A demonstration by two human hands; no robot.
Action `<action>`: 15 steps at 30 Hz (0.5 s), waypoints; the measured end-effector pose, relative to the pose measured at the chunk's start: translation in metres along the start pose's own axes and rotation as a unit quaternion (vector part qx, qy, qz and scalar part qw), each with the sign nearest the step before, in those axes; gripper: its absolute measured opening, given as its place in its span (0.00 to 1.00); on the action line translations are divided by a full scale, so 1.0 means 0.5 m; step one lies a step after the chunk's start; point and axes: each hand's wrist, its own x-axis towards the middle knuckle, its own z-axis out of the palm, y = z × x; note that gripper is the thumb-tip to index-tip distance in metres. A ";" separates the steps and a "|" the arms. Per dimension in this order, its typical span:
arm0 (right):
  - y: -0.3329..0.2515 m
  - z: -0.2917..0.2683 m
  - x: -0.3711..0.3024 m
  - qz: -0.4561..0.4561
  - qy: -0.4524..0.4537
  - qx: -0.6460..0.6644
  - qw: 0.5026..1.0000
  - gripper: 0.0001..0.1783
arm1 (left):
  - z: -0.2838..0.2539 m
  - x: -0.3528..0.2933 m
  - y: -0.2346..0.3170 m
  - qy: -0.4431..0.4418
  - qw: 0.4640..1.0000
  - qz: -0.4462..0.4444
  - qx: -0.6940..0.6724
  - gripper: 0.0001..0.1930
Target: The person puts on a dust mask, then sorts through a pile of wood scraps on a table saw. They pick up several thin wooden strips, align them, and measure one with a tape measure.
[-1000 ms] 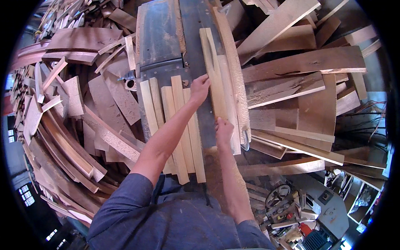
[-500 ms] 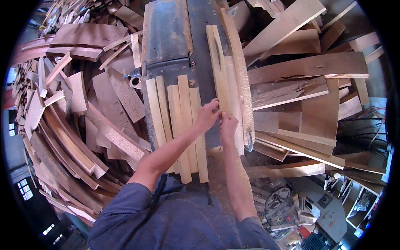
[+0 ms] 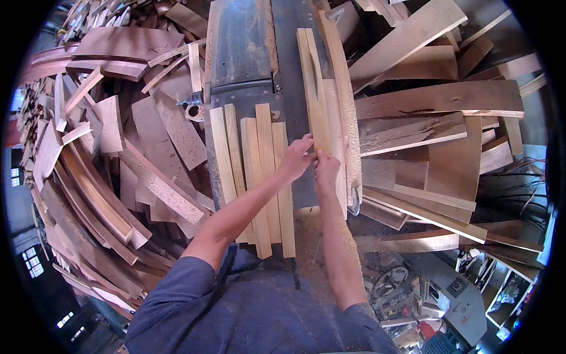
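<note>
A long pale wooden strip [image 3: 312,88] with a slot-like hollow along its far part lies lengthwise on the dark metal machine bed [image 3: 289,65], beside the fence. My right hand [image 3: 326,172] is closed on its near end, thumb on top. Against the strip's left side, near that end, my left hand [image 3: 296,158] is closed with curled fingers on the edge; the fingertips are partly hidden. Several similar loose strips [image 3: 262,177] lie side by side under and left of my left forearm, their near ends jutting toward my body.
A wooden fence [image 3: 348,130] caked with sawdust runs along the right of the bed. A raised metal plate [image 3: 240,47] covers the far left. Stacked boards [image 3: 436,100] crowd the right, and curved offcuts [image 3: 94,194] heap up on the left. A grey machine [image 3: 463,301] stands at lower right.
The whole view has shifted slightly. The strip and both hands have moved slightly away from my body in the picture, barely at all against the bed. Both hands keep their grip.
</note>
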 end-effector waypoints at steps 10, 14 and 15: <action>-0.025 0.017 0.019 -0.006 -0.001 -0.004 1.000 0.17 | -0.002 0.031 -0.016 0.012 1.000 0.002 0.001 0.18; -0.028 0.025 0.031 0.000 -0.005 0.022 1.000 0.17 | -0.004 0.050 -0.020 -0.001 1.000 -0.002 0.011 0.17; -0.019 0.025 0.041 -0.007 -0.007 0.022 1.000 0.17 | -0.005 0.052 -0.019 0.004 1.000 0.002 0.013 0.17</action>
